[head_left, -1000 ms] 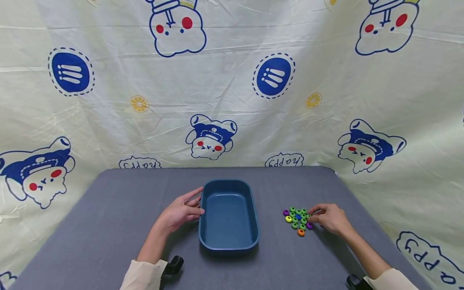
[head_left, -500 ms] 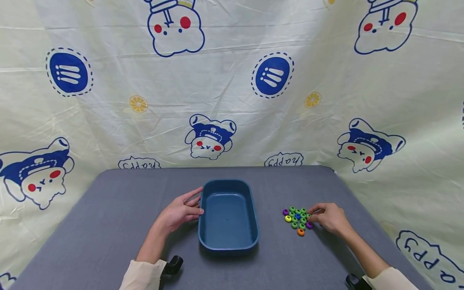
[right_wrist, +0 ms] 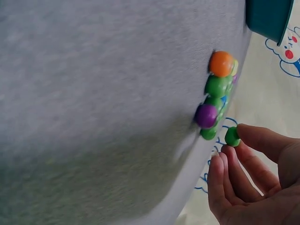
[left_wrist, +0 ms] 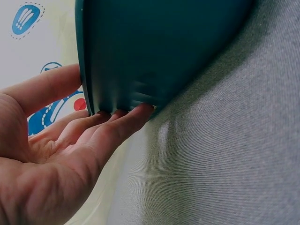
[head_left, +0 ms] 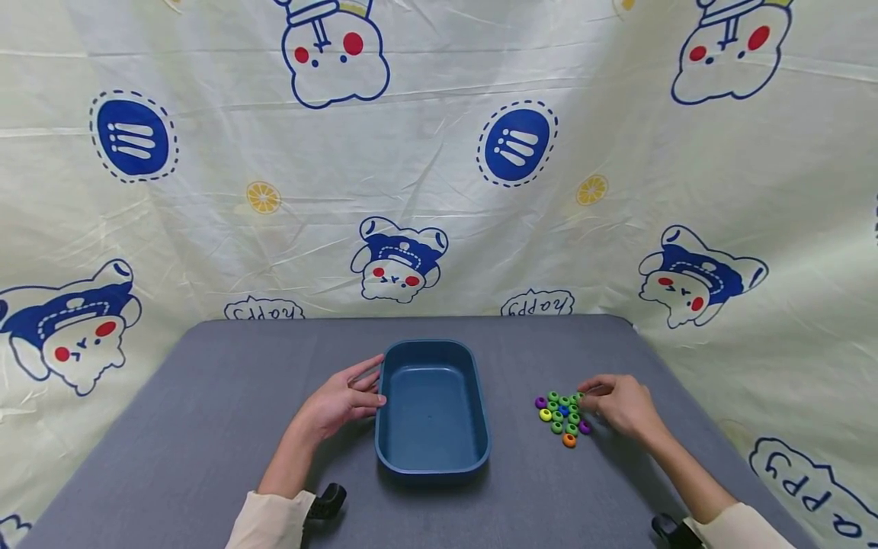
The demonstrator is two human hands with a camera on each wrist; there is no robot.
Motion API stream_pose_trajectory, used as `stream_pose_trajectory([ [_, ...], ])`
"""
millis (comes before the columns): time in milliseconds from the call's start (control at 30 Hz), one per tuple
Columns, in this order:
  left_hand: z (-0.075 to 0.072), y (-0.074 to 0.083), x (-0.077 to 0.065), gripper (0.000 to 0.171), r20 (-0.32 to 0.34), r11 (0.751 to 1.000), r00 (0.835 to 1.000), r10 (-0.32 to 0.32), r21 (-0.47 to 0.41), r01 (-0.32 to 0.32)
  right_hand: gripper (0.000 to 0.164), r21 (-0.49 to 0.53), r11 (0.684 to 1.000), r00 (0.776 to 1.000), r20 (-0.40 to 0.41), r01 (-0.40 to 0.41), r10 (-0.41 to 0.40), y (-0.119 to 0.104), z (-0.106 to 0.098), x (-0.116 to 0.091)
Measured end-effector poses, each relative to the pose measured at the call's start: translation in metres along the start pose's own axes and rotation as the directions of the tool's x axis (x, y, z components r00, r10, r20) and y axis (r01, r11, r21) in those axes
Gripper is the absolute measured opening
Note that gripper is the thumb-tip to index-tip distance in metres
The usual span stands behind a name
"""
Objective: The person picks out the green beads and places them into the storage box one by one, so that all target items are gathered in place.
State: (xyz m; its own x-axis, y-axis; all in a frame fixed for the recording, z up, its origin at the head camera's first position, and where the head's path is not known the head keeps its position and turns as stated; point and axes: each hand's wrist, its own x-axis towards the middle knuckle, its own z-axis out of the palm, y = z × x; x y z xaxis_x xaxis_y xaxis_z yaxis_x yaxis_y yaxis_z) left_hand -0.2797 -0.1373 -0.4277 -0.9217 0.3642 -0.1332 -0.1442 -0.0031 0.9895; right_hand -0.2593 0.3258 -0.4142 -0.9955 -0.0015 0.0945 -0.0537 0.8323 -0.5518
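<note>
A deep blue rectangular tray [head_left: 430, 419] stands in the middle of the table with nothing in it. My left hand [head_left: 338, 402] rests at its left side, fingertips on the outer wall and thumb at the rim; the fingers are extended. On the right, my right hand [head_left: 624, 406] pinches a green bead [right_wrist: 232, 137] between thumb and fingertip, lifted just beside the other beads. That cluster lies flat: several green beads [head_left: 558, 428], a blue bead [head_left: 565, 410], a yellow bead [head_left: 545, 415], an orange bead [head_left: 569, 441] and two purple ones, one being the near purple bead [right_wrist: 206, 116].
A grey cloth [head_left: 226, 427] covers the table, whose far edge meets a hanging printed curtain [head_left: 439, 152]. The bead cluster lies between the tray and my right hand. Black straps, such as the left wrist strap [head_left: 328, 503], sit at both wrists.
My right hand has moved slightly up and away from the table's near side, with a green bead pinched in its fingers. The left hand and tray have stayed where they were.
</note>
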Motion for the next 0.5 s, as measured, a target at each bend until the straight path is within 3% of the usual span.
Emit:
stream_pose_trajectory([
  [500, 0.000, 0.002, 0.000, 0.077, 0.019, 1.000, 1.000, -0.002, -0.003, 0.002, 0.022, 0.082, 0.993, 0.995, -0.049, 0.087, -0.083, -0.039, 0.012, 0.011],
])
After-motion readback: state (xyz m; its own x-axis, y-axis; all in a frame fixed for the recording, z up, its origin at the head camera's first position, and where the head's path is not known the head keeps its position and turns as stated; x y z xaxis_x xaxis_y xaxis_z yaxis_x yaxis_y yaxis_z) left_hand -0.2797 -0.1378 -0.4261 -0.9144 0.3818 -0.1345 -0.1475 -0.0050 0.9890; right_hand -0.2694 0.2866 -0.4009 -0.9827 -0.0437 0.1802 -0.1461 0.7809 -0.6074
